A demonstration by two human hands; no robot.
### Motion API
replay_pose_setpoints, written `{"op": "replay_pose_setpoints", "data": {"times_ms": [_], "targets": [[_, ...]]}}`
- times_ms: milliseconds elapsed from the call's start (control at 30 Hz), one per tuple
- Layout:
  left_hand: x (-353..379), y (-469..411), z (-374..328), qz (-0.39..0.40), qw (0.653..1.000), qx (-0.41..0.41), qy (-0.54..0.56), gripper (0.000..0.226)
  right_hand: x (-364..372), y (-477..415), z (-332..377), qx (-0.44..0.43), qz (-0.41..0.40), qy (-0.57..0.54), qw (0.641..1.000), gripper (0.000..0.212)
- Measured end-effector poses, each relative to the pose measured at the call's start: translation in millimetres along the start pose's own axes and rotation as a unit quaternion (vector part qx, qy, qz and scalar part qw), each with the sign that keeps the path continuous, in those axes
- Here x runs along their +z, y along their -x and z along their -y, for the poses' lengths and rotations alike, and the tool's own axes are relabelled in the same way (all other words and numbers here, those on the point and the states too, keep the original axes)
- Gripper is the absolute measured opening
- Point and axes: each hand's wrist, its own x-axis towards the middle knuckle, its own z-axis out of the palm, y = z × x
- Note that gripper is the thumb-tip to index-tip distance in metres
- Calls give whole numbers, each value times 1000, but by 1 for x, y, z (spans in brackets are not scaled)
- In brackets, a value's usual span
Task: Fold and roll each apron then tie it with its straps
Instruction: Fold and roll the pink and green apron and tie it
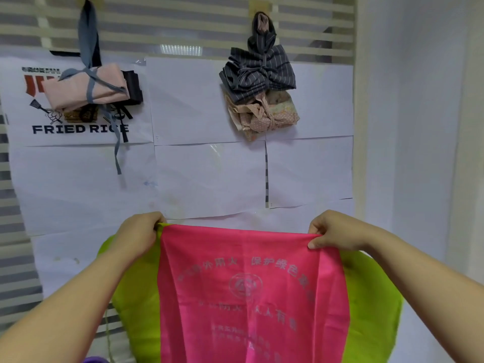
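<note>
I hold a pink apron (251, 289) with lime-green side panels and faint grey printed characters up in front of me, hanging flat. My left hand (137, 235) grips its top left corner and my right hand (331, 231) pinches its top right corner. A thin green strap (108, 334) dangles at the lower left. On the wall behind hang rolled, tied aprons: a pale pink one (85, 86) bound with grey-blue straps at upper left, a dark pinstriped one (258, 72) at upper right, and a floral pink one (263, 115) just beneath it.
White paper sheets (209, 174) cover the wall behind, one printed "FRIED RICE" (80, 129). A slatted blind (183, 27) runs across the top and down the left. A plain white wall (419, 127) stands at the right. Something purple (95, 359) shows at the bottom edge.
</note>
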Motion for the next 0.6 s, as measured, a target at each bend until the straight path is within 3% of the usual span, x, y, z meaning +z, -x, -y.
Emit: {"op": "replay_pose_setpoints", "data": {"times_ms": [133, 300, 500, 600], "targets": [[-1, -3, -18, -102, 993, 19, -50, 28, 8, -3, -5, 6, 21, 67, 998, 28], [-1, -10, -23, -150, 986, 31, -65, 28, 16, 2, -13, 13, 63, 68, 996, 35], [0, -9, -20, -142, 986, 35, -82, 29, 22, 10, -5, -4, 95, 80, 992, 40], [6, -3, -13, -81, 993, 44, -77, 34, 21, 13, 1, -6, 92, 107, 990, 41]]}}
